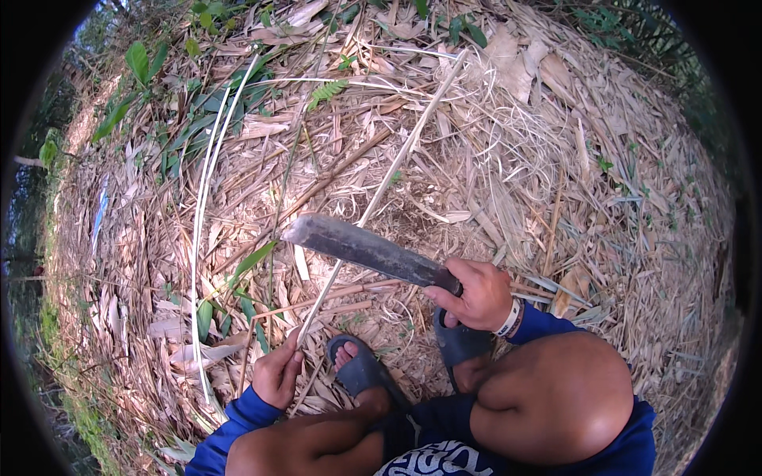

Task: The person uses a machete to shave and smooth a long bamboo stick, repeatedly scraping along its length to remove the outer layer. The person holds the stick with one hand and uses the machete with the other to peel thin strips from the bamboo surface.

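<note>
Bamboo strip (411,143) slants across dry leaf litter (635,262), its lower part gripped between thumb and fingers of the nearly closed left hand (278,371); a dark-bladed machete (361,247) crosses above it, contact impossible to tell, its handle wrapped by the tightly curled right hand (479,295); dark sandals (367,374) are worn on both feet; a pale wristband (509,319) rings the right wrist beside a blue sleeve (542,324).

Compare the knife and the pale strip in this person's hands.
The knife is dark and broad; the pale strip is light and narrow. The strip looks much longer than the knife. The right hand grips the knife; the left hand holds the strip. Both are elongated.
</note>
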`<state>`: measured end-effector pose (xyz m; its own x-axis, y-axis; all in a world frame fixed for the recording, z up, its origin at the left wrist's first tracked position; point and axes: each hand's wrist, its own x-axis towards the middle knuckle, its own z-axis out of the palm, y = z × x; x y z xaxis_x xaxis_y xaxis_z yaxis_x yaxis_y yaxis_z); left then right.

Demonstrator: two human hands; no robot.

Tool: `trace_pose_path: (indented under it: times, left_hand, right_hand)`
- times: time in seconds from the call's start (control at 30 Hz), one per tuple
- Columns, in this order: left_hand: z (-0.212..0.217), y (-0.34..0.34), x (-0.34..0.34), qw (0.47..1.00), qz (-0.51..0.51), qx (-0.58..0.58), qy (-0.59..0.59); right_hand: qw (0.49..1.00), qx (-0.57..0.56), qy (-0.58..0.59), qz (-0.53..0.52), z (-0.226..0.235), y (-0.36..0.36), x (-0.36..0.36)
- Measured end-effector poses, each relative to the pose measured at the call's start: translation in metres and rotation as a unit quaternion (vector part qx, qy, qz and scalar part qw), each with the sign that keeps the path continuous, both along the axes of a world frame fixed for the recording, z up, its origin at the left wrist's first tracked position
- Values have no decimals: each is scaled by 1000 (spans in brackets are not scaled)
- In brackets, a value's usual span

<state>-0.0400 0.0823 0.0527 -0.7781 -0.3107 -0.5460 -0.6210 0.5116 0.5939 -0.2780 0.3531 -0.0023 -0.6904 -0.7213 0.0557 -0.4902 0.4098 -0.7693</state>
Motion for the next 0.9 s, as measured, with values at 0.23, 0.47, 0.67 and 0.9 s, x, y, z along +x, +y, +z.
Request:
trace_pose_path:
  times: [0.23, 0.47, 0.67, 0.9]
  left_hand:
    - [-19, 44, -108, 950, -161, 46, 262]
    - [-24, 63, -106, 926, -165, -17, 340]
    - [-23, 50, -92, 897, -193, -40, 395]
    - [-2, 41, -85, 937, -211, 51, 275]
  right_hand:
    - [998, -29, 2, 51, -9, -24, 10]
    - [997, -9, 58, 42, 3, -16, 6]
    - [996, -43, 56, 59, 2, -20, 9]
    - [998, -13, 58, 36, 6, -17, 9]
